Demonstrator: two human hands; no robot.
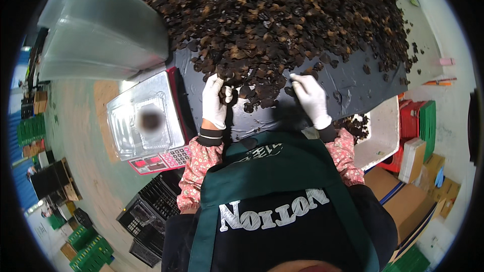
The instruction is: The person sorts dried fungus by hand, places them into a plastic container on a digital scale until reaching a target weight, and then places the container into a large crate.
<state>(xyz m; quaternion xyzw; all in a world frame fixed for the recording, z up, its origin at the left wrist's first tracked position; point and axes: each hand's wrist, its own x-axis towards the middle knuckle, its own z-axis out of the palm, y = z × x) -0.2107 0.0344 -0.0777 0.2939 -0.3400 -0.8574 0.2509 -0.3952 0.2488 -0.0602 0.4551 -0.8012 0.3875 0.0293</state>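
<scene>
A large heap of dark brown, curled wood ear mushroom pieces (262,25) covers most of the table, which has a dark plastic sheet (348,90) over it. Both my hands wear white gloves. My left hand (215,102) is at the heap's near left edge, fingers curled round what looks like a dark mushroom piece. Across a small loose cluster of pieces (263,93), my right hand (311,99) rests near the sheet with fingers pressed together. Whatever its fingertips hold, if anything, is too small to make out.
Left of the sheet, a scale (174,158) with a keypad carries clear plastic trays (138,121). Behind it stand tall translucent bins (103,30). A white tub (385,131) with dark bits is at my right, beside cardboard boxes (403,201). Black crates (151,206) sit lower left.
</scene>
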